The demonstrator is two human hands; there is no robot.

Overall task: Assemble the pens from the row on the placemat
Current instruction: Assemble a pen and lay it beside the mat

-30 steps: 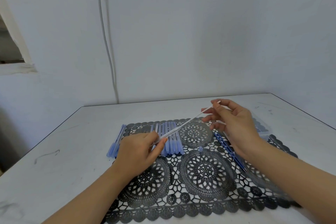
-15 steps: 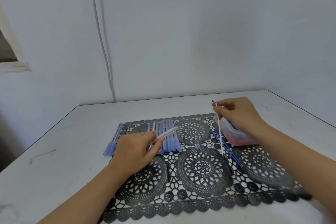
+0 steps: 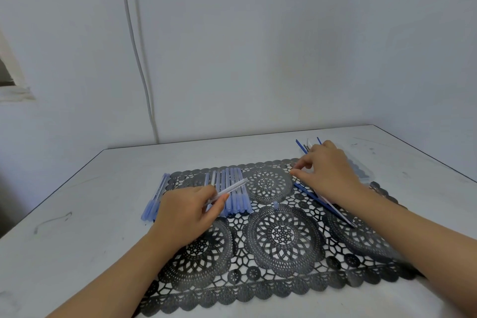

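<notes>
Pinching barrel (image 3: 232, 188), likely light, stiff, slick, at its near end: left grip (image 3: 185, 210); right grip (image 3: 327, 175) over placemat (image 3: 281, 236), hold unclear.

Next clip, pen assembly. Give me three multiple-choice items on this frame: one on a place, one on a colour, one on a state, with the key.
1. Where is the loose blue cap? A) on the placemat, right of the row of pens; B) off the mat; C) among the pens.
2. What colour is the placemat? A) white; B) red; C) black.
3. What is the left hand doing? A) lying flat; B) holding a clear pen barrel; C) pinching the cap.
Key: 1 A, it sits on the lace apart from the pens; 2 C, the lace is black throughout; 3 B, fingers curl round the barrel.
</notes>
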